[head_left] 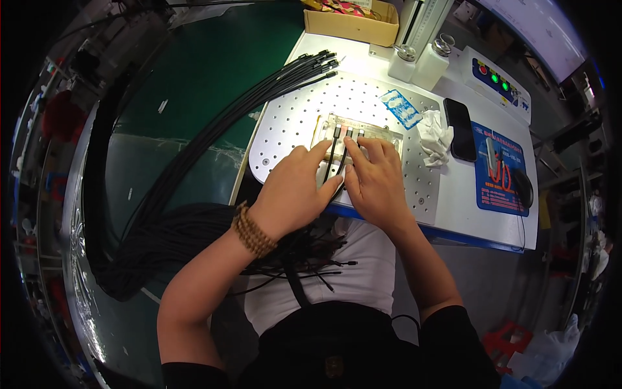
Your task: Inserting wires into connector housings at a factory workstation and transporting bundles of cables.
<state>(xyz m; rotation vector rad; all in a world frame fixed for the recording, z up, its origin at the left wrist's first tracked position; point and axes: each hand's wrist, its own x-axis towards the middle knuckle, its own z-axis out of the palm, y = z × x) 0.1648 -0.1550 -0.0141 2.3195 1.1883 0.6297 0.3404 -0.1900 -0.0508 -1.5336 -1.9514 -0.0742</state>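
Several black cables end in plugs (337,132) that lie side by side in a clear, plate-like fixture (382,134) on the perforated metal plate. My left hand (288,188), with a beaded bracelet (253,232) at its wrist, is closed around the cables just below the plugs. To its right, my right hand (376,185) presses its fingertips at the plugs, thumb against a cable (339,177). The cables run down between both hands toward my lap, where more loose cable ends (337,264) hang. My palms hide part of the grip.
A thick bundle of black cables (220,123) lies across the green mat (188,71) on the left. Two white dispenser bottles (430,65), a cardboard box (350,26) and a control box (495,81) stand behind. A crumpled tissue (435,137), phone (459,129) and mouse (521,188) lie right.
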